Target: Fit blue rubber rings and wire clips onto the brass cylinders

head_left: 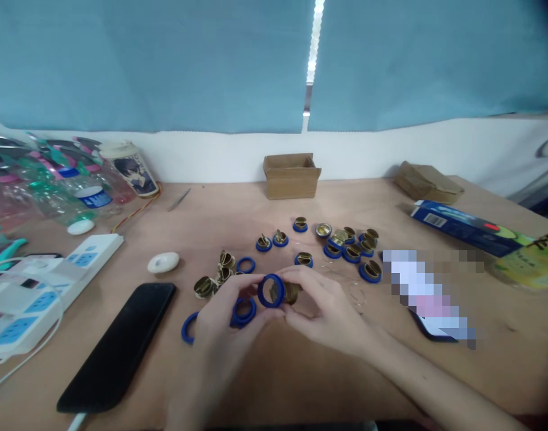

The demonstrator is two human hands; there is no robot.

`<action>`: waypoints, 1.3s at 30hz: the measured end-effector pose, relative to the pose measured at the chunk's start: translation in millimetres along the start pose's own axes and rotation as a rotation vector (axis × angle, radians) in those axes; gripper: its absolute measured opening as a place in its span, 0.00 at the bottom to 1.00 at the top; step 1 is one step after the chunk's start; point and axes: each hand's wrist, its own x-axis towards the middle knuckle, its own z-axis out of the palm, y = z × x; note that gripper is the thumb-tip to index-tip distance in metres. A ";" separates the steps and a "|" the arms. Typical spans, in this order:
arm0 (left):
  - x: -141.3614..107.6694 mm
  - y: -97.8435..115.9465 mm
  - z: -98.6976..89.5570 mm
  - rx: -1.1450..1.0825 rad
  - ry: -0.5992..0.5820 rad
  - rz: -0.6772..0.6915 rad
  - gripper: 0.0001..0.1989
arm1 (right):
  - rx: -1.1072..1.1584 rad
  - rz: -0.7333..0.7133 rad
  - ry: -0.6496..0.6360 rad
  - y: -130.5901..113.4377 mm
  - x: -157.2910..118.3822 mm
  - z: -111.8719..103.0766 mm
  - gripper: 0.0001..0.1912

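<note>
Close in front of me, my left hand [231, 317] grips a blue ring [260, 291] by its edge, thumb below and fingers above. My right hand [321, 296] pinches a round brass-coloured fitting [291, 293] directly behind that ring; its fingertips also come up to the ring. Whether ring and fitting are joined I cannot tell. Loose blue rings [245, 264] lie around my left hand, one partly hidden by it. Bare brass fittings [204, 287] sit just beyond that hand. Farther off, several fittings with blue rings on them [370, 271] stand in a loose group.
A small open cardboard box [291, 179] stands against the wall. Thin wire rings [358, 293] lie right of my hands. To the left are a black phone [118, 347], a white mouse [163, 262], a power strip [53, 293] and plastic bottles [53, 191]. Another phone [429, 299] lies right.
</note>
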 end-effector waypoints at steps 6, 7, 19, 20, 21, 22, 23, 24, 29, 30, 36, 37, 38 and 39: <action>3.0 -5.2 28.7 -0.378 0.082 -0.063 0.18 | 0.005 -0.018 0.143 0.0 1.2 0.7 0.25; 2.4 -4.5 32.8 -0.489 0.089 -0.092 0.18 | 0.012 -0.012 0.144 -0.1 1.3 1.0 0.26; -0.6 -3.8 37.0 -0.643 0.196 -0.204 0.19 | 0.569 0.262 -0.023 -7.8 2.0 -0.4 0.25; -1.1 -5.2 37.1 -0.650 0.201 -0.192 0.19 | 0.642 0.280 -0.030 -7.2 2.5 -0.5 0.25; -1.7 -6.5 37.4 -0.654 0.199 -0.176 0.20 | 0.695 0.299 -0.025 -6.1 3.2 -0.3 0.23; -2.4 -7.7 38.0 -0.654 0.193 -0.156 0.20 | 0.730 0.322 -0.013 -4.5 4.1 0.3 0.21; -3.2 -8.7 38.6 -0.650 0.180 -0.131 0.21 | 0.753 0.347 0.001 -2.7 4.9 1.0 0.19; -3.9 -9.4 39.3 -0.639 0.174 -0.123 0.21 | 0.767 0.368 0.018 -0.7 5.7 1.8 0.17; -4.7 -7.4 39.9 -0.639 0.140 -0.152 0.20 | 0.815 0.415 0.062 6.0 7.7 3.0 0.13; -4.3 -6.6 39.2 -0.650 0.149 -0.168 0.19 | 0.818 0.420 0.065 6.2 7.7 3.0 0.13; -1.3 -4.3 33.7 -0.654 0.169 -0.237 0.15 | 0.800 0.416 0.090 5.1 8.9 6.1 0.13; -1.1 -4.3 33.1 -0.649 0.179 -0.245 0.15 | 0.782 0.413 0.095 5.0 9.3 6.6 0.12; -1.0 -4.4 32.7 -0.640 0.194 -0.253 0.15 | 0.757 0.414 0.098 4.9 9.6 6.9 0.11; -1.0 -4.6 32.4 -0.627 0.210 -0.262 0.15 | 0.729 0.418 0.096 4.8 9.8 7.1 0.10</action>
